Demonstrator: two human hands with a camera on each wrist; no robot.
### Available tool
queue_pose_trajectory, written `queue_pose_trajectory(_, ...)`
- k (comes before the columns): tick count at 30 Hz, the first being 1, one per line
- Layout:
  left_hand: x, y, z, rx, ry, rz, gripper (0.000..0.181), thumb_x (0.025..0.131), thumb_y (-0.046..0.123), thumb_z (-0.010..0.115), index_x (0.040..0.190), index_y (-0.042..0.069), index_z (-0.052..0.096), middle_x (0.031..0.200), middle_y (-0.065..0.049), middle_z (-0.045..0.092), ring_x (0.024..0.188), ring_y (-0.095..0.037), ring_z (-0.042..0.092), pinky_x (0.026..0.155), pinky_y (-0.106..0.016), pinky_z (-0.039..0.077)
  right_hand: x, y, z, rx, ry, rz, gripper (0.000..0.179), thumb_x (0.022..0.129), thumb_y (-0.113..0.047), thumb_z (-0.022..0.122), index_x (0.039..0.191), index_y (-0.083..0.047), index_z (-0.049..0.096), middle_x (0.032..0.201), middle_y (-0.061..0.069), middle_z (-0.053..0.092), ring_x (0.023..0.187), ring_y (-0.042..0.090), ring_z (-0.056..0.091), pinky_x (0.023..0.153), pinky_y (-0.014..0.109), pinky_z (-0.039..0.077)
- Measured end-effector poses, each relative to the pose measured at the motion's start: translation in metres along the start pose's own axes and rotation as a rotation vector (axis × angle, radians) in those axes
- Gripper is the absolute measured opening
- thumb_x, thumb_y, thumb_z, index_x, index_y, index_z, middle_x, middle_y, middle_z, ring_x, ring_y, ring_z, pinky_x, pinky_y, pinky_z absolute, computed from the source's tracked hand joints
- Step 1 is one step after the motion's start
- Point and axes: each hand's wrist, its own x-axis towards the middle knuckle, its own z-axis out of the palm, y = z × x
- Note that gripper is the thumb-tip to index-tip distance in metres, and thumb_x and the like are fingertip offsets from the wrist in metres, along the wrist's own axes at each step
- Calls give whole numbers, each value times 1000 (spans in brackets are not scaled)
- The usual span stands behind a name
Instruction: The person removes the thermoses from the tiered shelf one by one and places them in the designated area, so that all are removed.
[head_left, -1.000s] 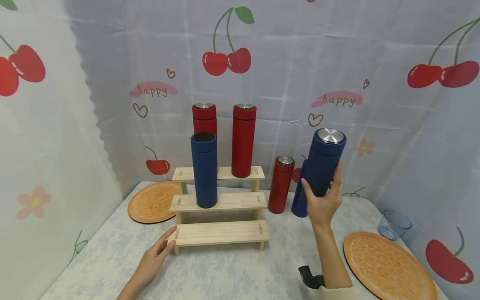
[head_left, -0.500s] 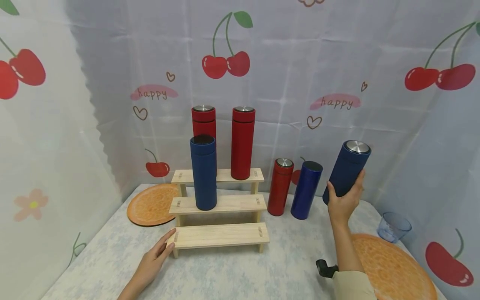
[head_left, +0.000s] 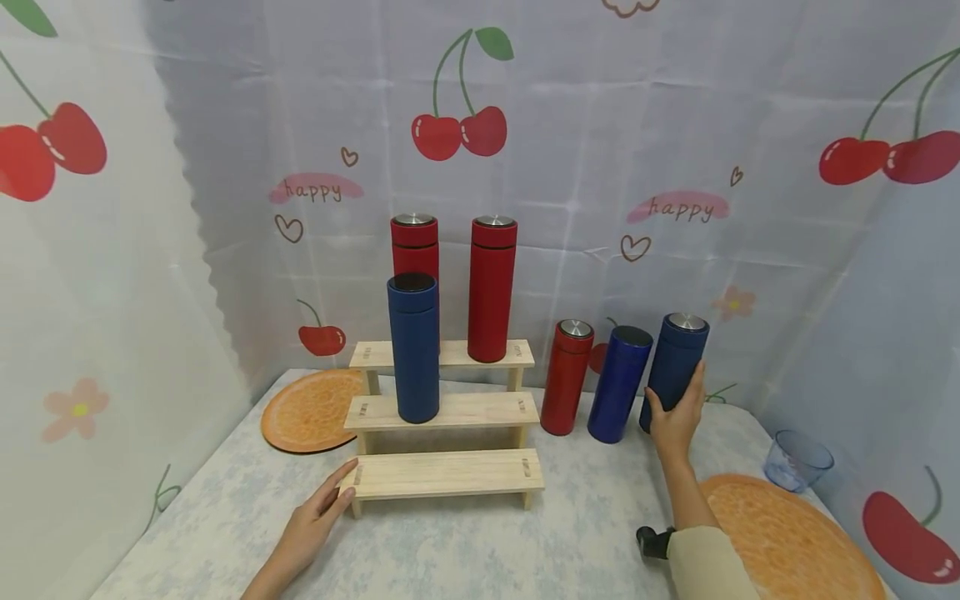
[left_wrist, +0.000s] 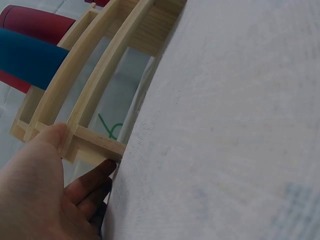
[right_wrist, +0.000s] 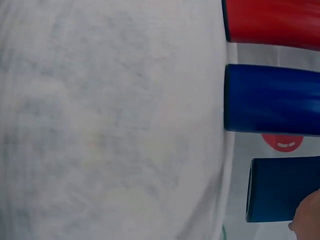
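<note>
My right hand grips a dark blue thermos bottle with a steel-topped lid, low on its side. In the right wrist view a gap shows between this bottle's base and the table edge line. To its left stand a glossy blue bottle and a short red bottle. My left hand holds the left end of the lowest step of a three-tier wooden stand, thumb and fingers around the corner. A blue bottle stands on the middle step; two red bottles stand on top.
An orange round mat lies behind the stand's left side. Another round mat is at the right, partly behind the right sleeve. A clear blue cup sits near the right edge. A cherry-print curtain rises behind the table.
My right hand has carried the dark blue bottle right, then down beside the glossy blue one, bringing it more upright. The left hand has stayed at the stand.
</note>
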Motion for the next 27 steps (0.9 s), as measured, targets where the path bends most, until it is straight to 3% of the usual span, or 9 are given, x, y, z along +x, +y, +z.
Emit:
queue_pose_trajectory(5, -1, 3, 0, -4, -1, 5, 59, 87, 59, 48, 140, 36, 38, 146, -7, 33, 128, -30, 37, 103, -42, 34, -7, 11, 0, -15, -34, 60, 93, 78, 2, 71, 149, -10, 12, 149, 17, 21, 128, 38, 27, 107, 51, 20)
queue_pose_trajectory(11, -1, 2, 0, 0, 1, 6, 57, 87, 59, 48, 139, 38, 38, 145, -8, 34, 127, -31, 39, 102, -44, 35, -12, 18, 2, -10, -46, 71, 94, 79, 1, 71, 149, -9, 10, 143, 26, 24, 125, 42, 29, 105, 54, 21)
queue_pose_trajectory(19, 0, 1, -1, 9, 3, 13, 56, 88, 58, 48, 139, 38, 37, 145, -8, 34, 126, -32, 40, 101, -45, 36, -15, 24, 1, -18, -59, 86, 95, 79, 0, 71, 149, -8, 6, 140, 29, 25, 127, 41, 27, 107, 52, 20)
queue_pose_trajectory(27, -2, 3, -2, 6, 0, 31, 55, 89, 57, 48, 140, 38, 37, 145, -10, 34, 125, -34, 41, 100, -47, 37, -18, 16, 0, -54, -54, 198, 95, 81, -4, 69, 150, -19, 6, 139, 25, 26, 127, 38, 25, 105, 54, 21)
